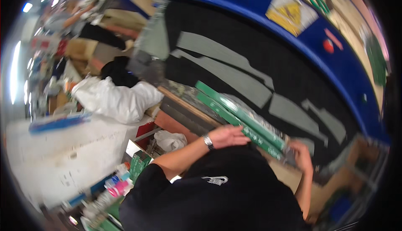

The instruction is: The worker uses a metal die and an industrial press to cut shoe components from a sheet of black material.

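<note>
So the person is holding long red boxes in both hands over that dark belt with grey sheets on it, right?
Not quite: the long boxes are green, not red. The head view shows the left hand and right hand on them, above the dark belt with grey sheets.

Two long green packs (243,122) with clear wrap lay stacked on the worktop (184,101) edge. A yellow-and-white sign (291,13) sat on the blue rim above. Small green boxes (139,164) stood lower left, beside coloured bottles (117,185).

blue curved rail (335,59) | black mat (234,42) with grey strips | white bag (113,99) | bright ceiling lights (16,69)
</note>
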The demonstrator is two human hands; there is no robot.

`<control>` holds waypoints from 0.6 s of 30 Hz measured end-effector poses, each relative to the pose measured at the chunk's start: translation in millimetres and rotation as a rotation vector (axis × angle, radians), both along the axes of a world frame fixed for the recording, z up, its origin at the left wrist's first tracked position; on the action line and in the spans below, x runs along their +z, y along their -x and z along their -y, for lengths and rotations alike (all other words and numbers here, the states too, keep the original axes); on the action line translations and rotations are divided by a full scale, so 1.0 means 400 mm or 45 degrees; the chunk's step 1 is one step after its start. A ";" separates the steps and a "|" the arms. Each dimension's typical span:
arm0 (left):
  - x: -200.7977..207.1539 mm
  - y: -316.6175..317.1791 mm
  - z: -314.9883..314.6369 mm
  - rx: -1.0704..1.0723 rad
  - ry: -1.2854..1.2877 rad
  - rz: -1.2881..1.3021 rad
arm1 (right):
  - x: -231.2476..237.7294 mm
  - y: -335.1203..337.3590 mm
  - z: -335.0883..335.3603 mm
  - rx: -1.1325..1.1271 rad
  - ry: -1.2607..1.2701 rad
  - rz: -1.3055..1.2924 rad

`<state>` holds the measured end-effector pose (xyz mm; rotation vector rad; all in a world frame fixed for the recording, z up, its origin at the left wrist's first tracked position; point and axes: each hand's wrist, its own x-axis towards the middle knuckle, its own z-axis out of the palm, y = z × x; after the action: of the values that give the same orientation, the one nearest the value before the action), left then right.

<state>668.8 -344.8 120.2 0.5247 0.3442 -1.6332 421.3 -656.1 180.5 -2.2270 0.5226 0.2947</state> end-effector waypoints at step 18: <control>0.138 -0.648 -0.144 0.215 -0.851 1.230 | 0.006 -0.119 -0.049 -0.164 -0.271 0.102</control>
<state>927.9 -287.1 175.5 1.6488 0.1805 -0.9115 468.7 -636.6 182.8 -1.9811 0.5618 0.1839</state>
